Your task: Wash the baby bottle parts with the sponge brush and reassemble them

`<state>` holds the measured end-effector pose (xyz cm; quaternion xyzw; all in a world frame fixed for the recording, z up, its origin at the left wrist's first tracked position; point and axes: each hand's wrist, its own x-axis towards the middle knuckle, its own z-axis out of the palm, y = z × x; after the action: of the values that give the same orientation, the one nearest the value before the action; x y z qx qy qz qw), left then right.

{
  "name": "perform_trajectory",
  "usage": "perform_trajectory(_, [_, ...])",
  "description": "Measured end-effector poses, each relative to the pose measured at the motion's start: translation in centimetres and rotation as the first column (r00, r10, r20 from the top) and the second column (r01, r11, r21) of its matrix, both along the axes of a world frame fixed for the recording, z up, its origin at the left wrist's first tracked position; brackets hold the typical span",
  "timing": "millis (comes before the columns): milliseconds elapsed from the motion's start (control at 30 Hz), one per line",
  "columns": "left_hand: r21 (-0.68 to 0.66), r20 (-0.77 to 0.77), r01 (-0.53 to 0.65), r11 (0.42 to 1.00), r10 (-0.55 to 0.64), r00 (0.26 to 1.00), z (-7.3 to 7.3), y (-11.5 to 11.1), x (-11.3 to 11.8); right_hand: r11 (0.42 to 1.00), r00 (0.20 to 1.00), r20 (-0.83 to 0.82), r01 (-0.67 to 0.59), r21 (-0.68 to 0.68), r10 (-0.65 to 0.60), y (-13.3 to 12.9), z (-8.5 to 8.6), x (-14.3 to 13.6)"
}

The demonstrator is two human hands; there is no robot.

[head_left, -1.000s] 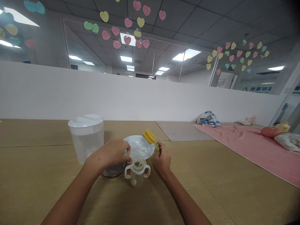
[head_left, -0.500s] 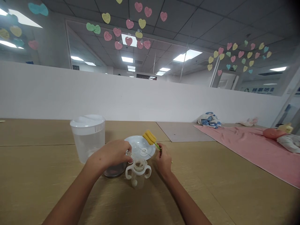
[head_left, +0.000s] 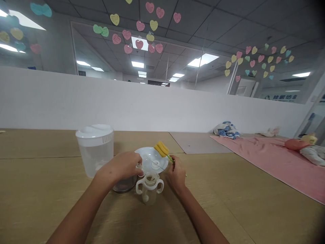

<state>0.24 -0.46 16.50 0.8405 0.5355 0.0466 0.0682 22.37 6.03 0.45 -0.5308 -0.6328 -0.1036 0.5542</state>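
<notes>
My right hand (head_left: 177, 173) is closed around the thin green handle of a sponge bottle brush with a yellow sponge head (head_left: 161, 149). The head points up and left, over the rim of a white plate (head_left: 164, 166). In my left hand (head_left: 129, 166), the fingertips pinch a small clear piece (head_left: 140, 167), partly hidden and perhaps a bottle nipple. Just below the hands stands an open clear baby bottle (head_left: 149, 189) with two white side handles. A dark round object (head_left: 125, 184) is partly covered by my left hand.
A translucent bucket with a white lid (head_left: 95, 142) stands behind my left forearm. A pink cloth (head_left: 259, 156) spreads across the right of the table (head_left: 203, 210). A bundled blue-and-white cloth (head_left: 226, 130) lies by the low white wall (head_left: 152, 112), and a doll (head_left: 296, 144) is at far right.
</notes>
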Motion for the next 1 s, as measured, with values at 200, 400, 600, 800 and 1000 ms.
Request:
perform_trajectory(200, [0.008,0.0,0.015,1.0,-0.015,1.0,-0.08,-0.04,-0.05,1.0,1.0,0.015,0.019,0.002,-0.019,0.01,0.03,-0.03])
perform_trajectory(400, [0.007,-0.007,0.006,1.0,-0.006,1.0,0.03,-0.24,-0.02,1.0,1.0,0.025,0.012,0.011,-0.012,-0.06,0.09,-0.06])
perform_trajectory(600, [0.014,0.001,0.015,1.0,-0.015,1.0,0.04,-0.16,-0.02,1.0,0.999,0.032,0.017,0.012,-0.018,0.07,-0.07,-0.01])
perform_trajectory(800, [0.012,0.01,0.022,1.0,-0.022,1.0,-0.08,-0.11,-0.08,1.0,0.999,0.045,0.016,0.017,-0.017,0.17,-0.21,0.07])
perform_trajectory(1000, [0.018,0.001,0.02,1.0,-0.02,1.0,-0.16,-0.11,-0.07,1.0,0.999,0.044,0.019,0.004,-0.019,0.24,-0.24,0.06])
